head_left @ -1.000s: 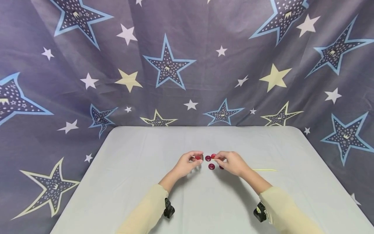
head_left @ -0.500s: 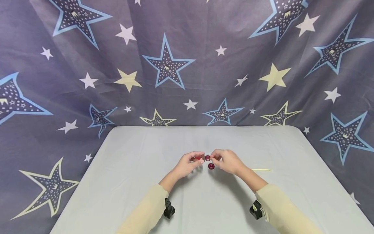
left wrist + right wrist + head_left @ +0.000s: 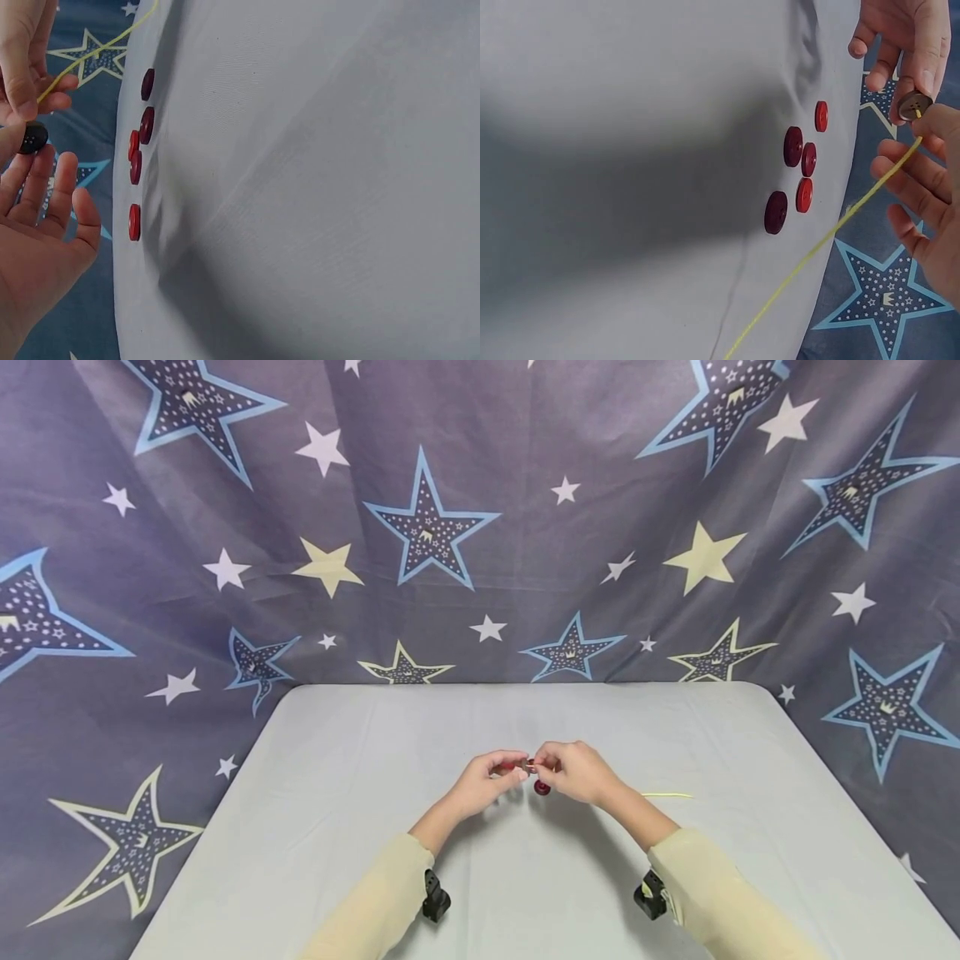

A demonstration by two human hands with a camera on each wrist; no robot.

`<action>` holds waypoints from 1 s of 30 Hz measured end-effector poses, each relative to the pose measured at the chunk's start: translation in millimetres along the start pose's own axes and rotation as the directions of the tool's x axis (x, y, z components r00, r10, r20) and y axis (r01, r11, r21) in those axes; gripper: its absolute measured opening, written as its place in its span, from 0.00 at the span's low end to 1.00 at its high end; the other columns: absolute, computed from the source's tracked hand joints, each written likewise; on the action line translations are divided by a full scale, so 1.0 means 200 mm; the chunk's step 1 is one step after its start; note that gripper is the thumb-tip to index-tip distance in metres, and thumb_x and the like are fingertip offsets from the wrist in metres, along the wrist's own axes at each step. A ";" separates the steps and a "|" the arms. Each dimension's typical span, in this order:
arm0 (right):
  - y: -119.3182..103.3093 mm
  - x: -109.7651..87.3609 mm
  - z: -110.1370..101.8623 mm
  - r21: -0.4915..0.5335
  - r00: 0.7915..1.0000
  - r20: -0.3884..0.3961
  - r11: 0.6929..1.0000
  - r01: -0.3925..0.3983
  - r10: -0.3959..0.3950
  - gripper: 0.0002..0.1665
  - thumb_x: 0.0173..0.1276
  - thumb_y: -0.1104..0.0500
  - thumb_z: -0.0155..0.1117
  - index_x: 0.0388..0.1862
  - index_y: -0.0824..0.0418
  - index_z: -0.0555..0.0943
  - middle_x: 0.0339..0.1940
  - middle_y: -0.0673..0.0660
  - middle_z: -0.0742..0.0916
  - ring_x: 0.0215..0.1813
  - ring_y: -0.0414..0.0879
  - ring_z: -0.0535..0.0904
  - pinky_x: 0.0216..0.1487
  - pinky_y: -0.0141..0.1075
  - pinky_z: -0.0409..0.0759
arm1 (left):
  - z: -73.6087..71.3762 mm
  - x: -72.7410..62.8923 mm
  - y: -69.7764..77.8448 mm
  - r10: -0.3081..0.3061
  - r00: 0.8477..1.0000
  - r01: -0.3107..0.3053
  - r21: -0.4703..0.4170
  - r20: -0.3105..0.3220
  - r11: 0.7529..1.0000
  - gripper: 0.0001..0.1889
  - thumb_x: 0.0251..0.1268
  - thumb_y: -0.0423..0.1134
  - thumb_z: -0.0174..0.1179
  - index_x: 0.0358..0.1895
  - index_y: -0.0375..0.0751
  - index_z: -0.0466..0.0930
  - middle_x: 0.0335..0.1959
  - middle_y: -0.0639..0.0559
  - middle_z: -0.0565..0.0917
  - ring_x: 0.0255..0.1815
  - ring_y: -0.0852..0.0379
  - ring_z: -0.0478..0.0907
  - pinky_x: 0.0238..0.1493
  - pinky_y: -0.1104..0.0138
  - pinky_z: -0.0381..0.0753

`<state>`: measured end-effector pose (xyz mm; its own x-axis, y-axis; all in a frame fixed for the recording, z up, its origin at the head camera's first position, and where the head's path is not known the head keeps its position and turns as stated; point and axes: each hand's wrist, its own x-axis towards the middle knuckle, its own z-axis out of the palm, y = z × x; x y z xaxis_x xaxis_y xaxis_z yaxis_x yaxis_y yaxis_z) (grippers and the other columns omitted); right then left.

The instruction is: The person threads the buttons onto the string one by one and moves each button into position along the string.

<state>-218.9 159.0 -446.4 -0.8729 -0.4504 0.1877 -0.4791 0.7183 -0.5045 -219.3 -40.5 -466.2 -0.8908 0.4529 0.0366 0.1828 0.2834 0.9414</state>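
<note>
My left hand (image 3: 480, 785) pinches a dark brown button (image 3: 910, 106) between thumb and fingers, its other fingers spread in the left wrist view. Close beside it, my right hand (image 3: 585, 774) pinches a yellow cord (image 3: 802, 262) near its end. The cord's tip is at the button's face by the holes; whether it passes through one, I cannot tell. Both hands are raised off the table. Near them lie several red buttons: a bright red button (image 3: 822, 116), a dark red button (image 3: 793, 146) and others, mostly hidden by the hands in the head view.
A pale cloth covers the table (image 3: 360, 843). The cord trails off to the right past my right wrist. A purple-grey curtain (image 3: 480, 677) with stars hangs behind the table's far edge. Each forearm wears a small black wrist camera (image 3: 435, 897).
My right hand has moved left, bringing the cord's end from over the red buttons to the brown button. My left hand has shifted slightly right, still pinching the button. The trailing cord has shifted left.
</note>
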 end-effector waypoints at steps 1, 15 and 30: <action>0.00 0.00 0.00 0.000 1.000 0.001 1.000 0.000 0.000 0.03 0.60 0.58 0.61 0.32 0.56 0.80 0.21 0.43 0.83 0.22 0.32 0.71 0.26 0.26 0.69 | 0.00 -0.01 0.02 -0.002 1.000 0.002 0.001 0.004 1.000 0.18 0.64 0.36 0.58 0.56 0.33 0.75 0.50 0.37 0.81 0.45 0.46 0.77 0.38 0.70 0.76; -0.02 0.02 0.00 0.016 1.000 0.024 1.000 -0.017 0.016 0.03 0.61 0.57 0.61 0.33 0.54 0.81 0.22 0.43 0.84 0.22 0.32 0.72 0.26 0.27 0.71 | 0.01 0.04 -0.11 0.017 1.000 -0.017 0.009 -0.019 1.000 0.18 0.64 0.41 0.59 0.56 0.40 0.77 0.52 0.44 0.81 0.46 0.52 0.77 0.41 0.69 0.76; -0.04 0.03 0.00 0.015 0.999 0.036 1.000 -0.012 0.012 0.04 0.62 0.57 0.61 0.34 0.54 0.81 0.23 0.44 0.84 0.23 0.32 0.73 0.27 0.28 0.72 | 0.01 0.03 -0.10 0.013 0.999 -0.013 0.017 -0.038 1.000 0.18 0.62 0.40 0.60 0.55 0.40 0.77 0.51 0.44 0.82 0.45 0.52 0.78 0.41 0.68 0.77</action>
<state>-220.0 151.5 -441.6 -0.8746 -0.4605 0.1517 -0.4669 0.7157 -0.5194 -227.7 -41.7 -484.8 -0.9034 0.4244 0.0617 0.2009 0.2916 0.9352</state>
